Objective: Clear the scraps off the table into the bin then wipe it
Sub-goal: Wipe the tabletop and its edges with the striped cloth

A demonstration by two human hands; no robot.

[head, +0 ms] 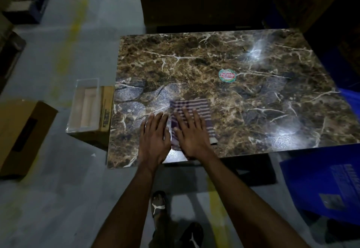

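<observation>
Both hands lie flat, fingers spread, gripping nothing: the right hand (191, 131) presses a striped purple-and-white cloth (191, 111) onto the brown marble-patterned counter (214, 59). The left hand (154, 134) rests just beside it on bare counter near the front edge

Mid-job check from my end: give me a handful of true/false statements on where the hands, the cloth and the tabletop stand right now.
1. The right hand lies flat on the striped cloth. True.
2. The left hand grips a crumpled scrap. False: it lies open, palm down, on the table beside the cloth.
3. The cloth sits at the far right corner of the table. False: it is near the front edge, towards the left.
4. A round sticker is on the tabletop beyond the cloth. True.
5. A clear box stands on the tabletop. False: it is off the table's left edge, on a cardboard box.
</observation>
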